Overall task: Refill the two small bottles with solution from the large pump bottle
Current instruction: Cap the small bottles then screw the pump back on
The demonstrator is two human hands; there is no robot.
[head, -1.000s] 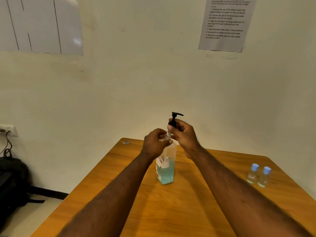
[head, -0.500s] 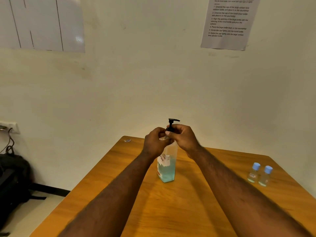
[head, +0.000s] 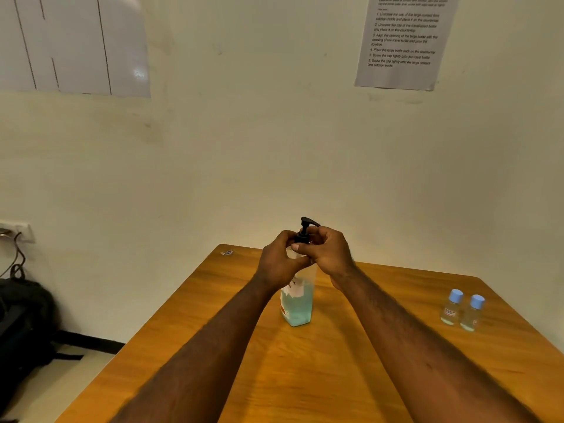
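Note:
The large pump bottle [head: 296,306] stands upright in the middle of the wooden table [head: 335,377], clear plastic with blue-green liquid in its lower part and a torn white label. My left hand [head: 279,264] grips its shoulder. My right hand [head: 326,253] wraps around the collar of the black pump head [head: 306,228], whose nozzle pokes out above my fingers. Two small clear bottles with light blue caps, one [head: 452,307] beside the other [head: 473,312], stand together at the table's right side, capped and untouched.
A black backpack [head: 24,331] lies on the floor at the left, below a wall socket with a cable [head: 15,236]. A printed instruction sheet [head: 403,41] hangs on the wall. A small scrap [head: 226,253] lies at the table's far left corner.
My right hand's fingers have shifted around the pump collar. The pump head sits lower than a second ago, closer to the bottle's neck. My left hand keeps its grip on the bottle.

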